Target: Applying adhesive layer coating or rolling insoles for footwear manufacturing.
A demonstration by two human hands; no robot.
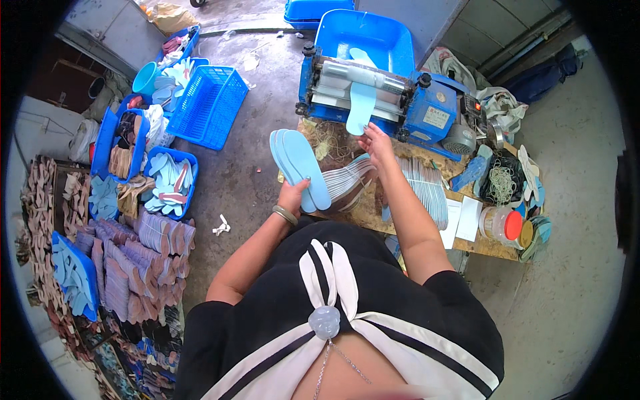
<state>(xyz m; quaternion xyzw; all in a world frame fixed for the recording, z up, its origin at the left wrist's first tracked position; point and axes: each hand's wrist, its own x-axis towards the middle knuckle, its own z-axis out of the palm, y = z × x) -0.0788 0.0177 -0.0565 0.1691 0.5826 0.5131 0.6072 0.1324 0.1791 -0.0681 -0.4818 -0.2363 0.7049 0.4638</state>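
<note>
In the head view, my left hand (291, 195) is closed around the near end of a small stack of light-blue insoles (300, 167), my thumb lying across the top one; the pieces fan slightly apart at their far ends. A bracelet (285, 215) circles that wrist. My right hand (376, 143) reaches ahead with bent fingers, the tips touching the near end of a single light-blue insole (361, 107); I cannot tell whether they pinch it or only steady it. That insole lies lengthwise at the metal rollers (387, 81) of a blue roller machine (432, 113). Beyond the rollers, another blue insole (360, 55) rests in a blue plastic tub (393, 40).

Between my forearms, one row of insoles (343, 179) leans together on the wooden tabletop (363, 218), and a second row (427, 190) stands to the right of my right forearm. Further right are white sheets of paper (470, 219), a clear jar with a red lid (497, 225) and a tangle of string (501, 183). On the floor to my left sit a blue perforated basket (220, 120) and a blue bin (195, 187) heaped with blue cut pieces.
</note>
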